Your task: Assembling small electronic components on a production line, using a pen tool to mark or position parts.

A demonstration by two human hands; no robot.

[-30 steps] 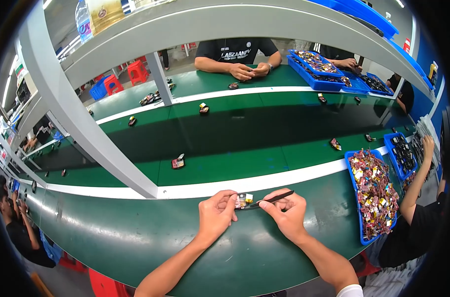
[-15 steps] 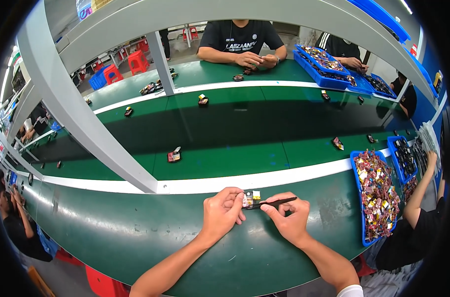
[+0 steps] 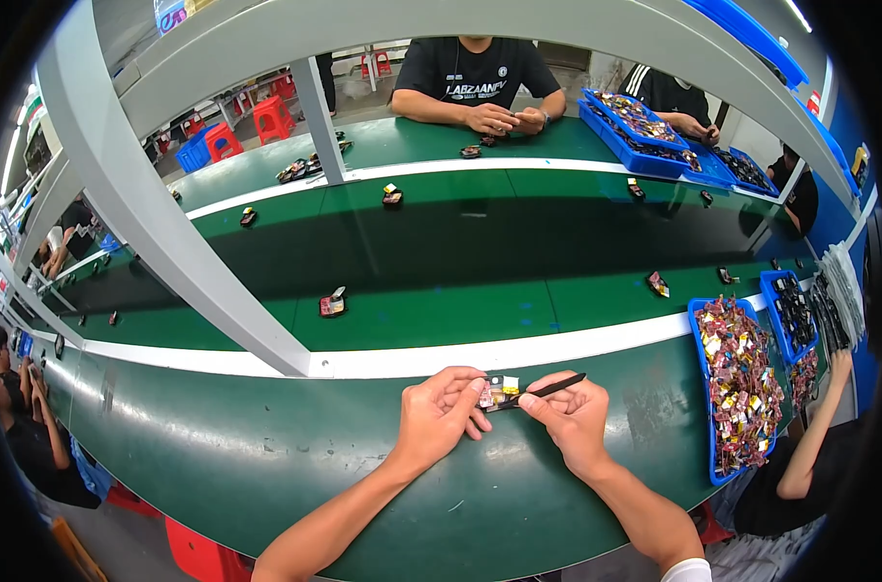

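My left hand [image 3: 442, 415] pinches a small electronic unit [image 3: 500, 386] by its left end, just above the green tabletop. This unit has a dark casing, a reddish and pale inside, and a yellow-and-white block at its upper right. My right hand [image 3: 574, 424] grips a slim black tool [image 3: 557, 385], slanting up to the right; its tip reaches the unit's lower right side. Fine contact at the tip is too small to make out. Right of my hands stands a blue tray [image 3: 698, 388] heaped with small reddish circuit boards [image 3: 737, 378] carrying yellow-and-white parts.
Beyond a white rail [image 3: 489, 355] runs a green conveyor belt [image 3: 441, 325] with scattered units such as this one [image 3: 332, 303]. A grey metal post [image 3: 169, 204] rises at left. A blue tray of black parts [image 3: 790, 308] lies at far right, near a co-worker's arm [image 3: 817, 427].
Units on the belt have shifted slightly left. The black tool is tilted more steeply, and the unit has moved slightly right. At right, the co-worker's arm has come lower.
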